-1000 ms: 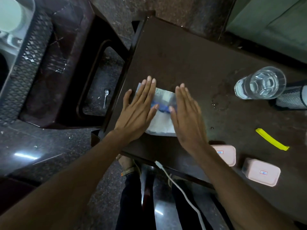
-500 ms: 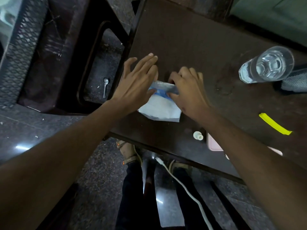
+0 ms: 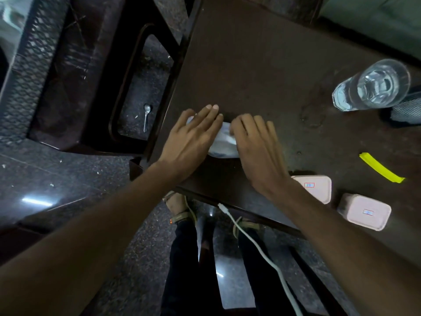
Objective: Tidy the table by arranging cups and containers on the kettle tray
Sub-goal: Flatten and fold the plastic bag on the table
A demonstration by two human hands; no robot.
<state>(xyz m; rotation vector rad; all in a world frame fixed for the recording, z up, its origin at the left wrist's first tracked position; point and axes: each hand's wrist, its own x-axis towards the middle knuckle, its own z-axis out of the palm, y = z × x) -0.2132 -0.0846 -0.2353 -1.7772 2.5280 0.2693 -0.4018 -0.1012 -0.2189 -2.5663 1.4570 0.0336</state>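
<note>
A folded white and blue cloth point(image 3: 222, 144) lies near the left front corner of the dark brown table point(image 3: 262, 65). My left hand point(image 3: 193, 137) presses flat on its left part with straight fingers. My right hand point(image 3: 257, 144) presses on its right part, fingers flat and slightly bent at the tips. Only a small strip of cloth shows between the hands. Two pink lidded containers point(image 3: 316, 188) point(image 3: 364, 212) sit at the front right of the table. A clear glass of water point(image 3: 373, 85) stands at the far right. No kettle tray is in view.
A yellow strip point(image 3: 381, 168) lies right of the containers. A dark meshed object point(image 3: 407, 108) shows at the right edge behind the glass. A dark chair point(image 3: 68, 76) stands left of the table, with a spoon point(image 3: 147, 119) on the floor. A white cable point(image 3: 255, 247) hangs below the table's front edge.
The cloth has been folded smaller. My right hand's fingers went from flat to curled at the far edge, then back down onto the cloth. Both hands now press on it.
</note>
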